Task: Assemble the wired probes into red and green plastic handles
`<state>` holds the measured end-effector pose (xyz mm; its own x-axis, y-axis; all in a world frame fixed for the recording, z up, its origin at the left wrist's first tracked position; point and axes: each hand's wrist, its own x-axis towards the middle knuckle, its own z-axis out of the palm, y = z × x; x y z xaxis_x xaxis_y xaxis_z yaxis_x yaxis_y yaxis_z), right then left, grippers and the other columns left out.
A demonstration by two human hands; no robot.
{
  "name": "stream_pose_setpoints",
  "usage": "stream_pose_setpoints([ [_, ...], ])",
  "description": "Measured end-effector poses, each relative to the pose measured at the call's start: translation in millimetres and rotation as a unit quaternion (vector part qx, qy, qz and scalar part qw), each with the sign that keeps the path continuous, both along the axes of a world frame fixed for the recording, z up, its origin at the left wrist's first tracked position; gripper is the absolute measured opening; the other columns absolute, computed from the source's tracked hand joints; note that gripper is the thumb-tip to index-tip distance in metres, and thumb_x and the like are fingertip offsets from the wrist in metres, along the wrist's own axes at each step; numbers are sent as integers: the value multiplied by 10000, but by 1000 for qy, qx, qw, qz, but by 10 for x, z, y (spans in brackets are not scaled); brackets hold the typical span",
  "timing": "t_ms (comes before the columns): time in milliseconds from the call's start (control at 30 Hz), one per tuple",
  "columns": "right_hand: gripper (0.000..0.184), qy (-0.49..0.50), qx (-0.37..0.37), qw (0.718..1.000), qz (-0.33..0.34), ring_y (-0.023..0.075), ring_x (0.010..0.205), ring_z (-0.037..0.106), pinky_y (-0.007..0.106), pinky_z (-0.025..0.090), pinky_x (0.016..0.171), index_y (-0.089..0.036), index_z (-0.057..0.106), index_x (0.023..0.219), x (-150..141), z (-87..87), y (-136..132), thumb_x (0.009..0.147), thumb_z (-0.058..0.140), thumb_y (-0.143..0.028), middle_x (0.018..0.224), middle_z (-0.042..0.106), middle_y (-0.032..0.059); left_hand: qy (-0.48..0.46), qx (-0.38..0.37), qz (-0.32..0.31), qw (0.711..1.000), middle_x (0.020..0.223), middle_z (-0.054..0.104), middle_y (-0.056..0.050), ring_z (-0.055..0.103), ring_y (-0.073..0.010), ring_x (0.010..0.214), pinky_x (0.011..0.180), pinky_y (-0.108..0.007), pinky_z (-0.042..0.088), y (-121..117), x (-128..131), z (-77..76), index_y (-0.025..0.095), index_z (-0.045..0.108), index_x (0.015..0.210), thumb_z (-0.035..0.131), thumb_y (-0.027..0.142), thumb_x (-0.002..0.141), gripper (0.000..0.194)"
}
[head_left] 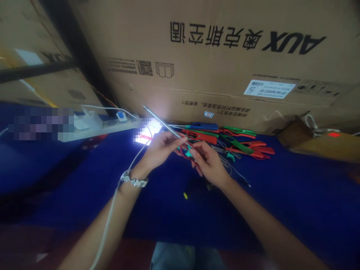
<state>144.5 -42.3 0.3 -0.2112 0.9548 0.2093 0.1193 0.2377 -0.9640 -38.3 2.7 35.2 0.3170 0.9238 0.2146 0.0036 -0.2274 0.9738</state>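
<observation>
Between both hands is a long-nosed lighter with a silver metal tube (160,119), a red body and a teal trigger piece (188,153). My left hand (163,150) pinches it where the tube meets the body, and the tube slants up and to the left. Closed on the body end, my right hand (210,163) hides part of it with its fingers. Just behind the hands lie a blue lighter handle (204,126), a red lighter handle (202,137), several green and red handle shells (239,145) and a loose teal trigger (231,156).
A large cardboard box (213,75) stands behind the blue-covered table (168,213). On the left are a power strip (98,128) and a glaring lamp (147,133). A white cable (111,213) crosses my left forearm. A small yellow piece (185,195) lies in front.
</observation>
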Motion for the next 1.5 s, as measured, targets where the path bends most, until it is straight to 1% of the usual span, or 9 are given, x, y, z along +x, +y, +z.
stream_pose_setpoints([
  [200, 248, -7, 16, 1000, 2, 51, 369, 430, 168, 329, 369, -242, 508, 1015, 5, 5, 3, 970, 560, -480, 611, 558, -85, -14, 59, 108, 992, 729, 705, -15, 664, -134, 643, 606, -244, 565, -51, 169, -82, 160, 670, 881, 738, 382, 836, 236],
  [433, 263, 31, -19, 999, 31, 44, 333, 422, 146, 305, 322, -239, 498, 998, 20, 26, 0, 964, 573, -490, 593, 558, -93, -4, 31, -30, 999, 923, 751, -70, 698, -161, 784, 728, -277, 582, -26, -22, 27, 153, 693, 1000, 742, 390, 831, 296],
  [600, 264, 49, -25, 997, 45, 41, 313, 424, 137, 307, 304, -238, 492, 989, 51, 55, 23, 962, 582, -485, 590, 568, -98, -42, 38, 25, 998, 759, 719, -33, 670, -143, 680, 686, -269, 560, -43, 81, -15, 141, 701, 928, 770, 411, 814, 300],
  [733, 268, 50, -20, 998, 41, 42, 316, 427, 141, 319, 307, -238, 483, 982, 74, 52, 40, 958, 589, -484, 598, 576, -97, -112, 18, 55, 992, 768, 711, -20, 657, -134, 676, 685, -264, 545, -101, 221, -74, 150, 701, 903, 768, 439, 813, 310],
  [933, 218, 24, 4, 1000, 19, 51, 362, 445, 167, 327, 354, -241, 480, 1003, 100, 14, 40, 963, 587, -427, 628, 574, -84, -84, -72, -15, 994, 800, 725, -23, 654, -130, 770, 750, -244, 517, -118, 246, -131, 150, 742, 841, 791, 368, 799, 227],
  [1100, 312, 22, 41, 998, 37, 109, 632, 587, 229, 456, 560, -257, 417, 1078, 87, 48, -1, 878, 654, -234, 811, 619, -35, -61, -74, 19, 995, 723, 716, -8, 627, -115, 675, 678, -239, 531, -104, 240, -151, 165, 740, 735, 808, 340, 763, 190],
  [1200, 316, 20, 49, 997, 48, 132, 753, 620, 258, 480, 637, -257, 408, 1072, 96, 53, 3, 868, 642, -198, 920, 632, -2, -51, -73, 0, 996, 771, 730, -20, 639, -121, 699, 686, -244, 545, -98, 211, -131, 164, 751, 752, 803, 333, 760, 177],
  [1367, 253, 20, 32, 997, 62, 100, 668, 566, 232, 452, 574, -242, 425, 1008, 161, 30, 43, 886, 645, -226, 887, 604, -13, -6, -77, -86, 993, 899, 750, -53, 670, -146, 811, 742, -254, 555, -49, 102, -90, 160, 767, 847, 805, 293, 756, 165],
  [1500, 268, 39, 2, 996, 86, 75, 565, 495, 209, 403, 495, -247, 402, 992, 192, 9, 55, 895, 652, -252, 814, 564, -46, 25, -92, -97, 991, 912, 747, -61, 677, -154, 821, 719, -253, 553, -19, 55, -106, 165, 761, 858, 783, 317, 779, 173],
])
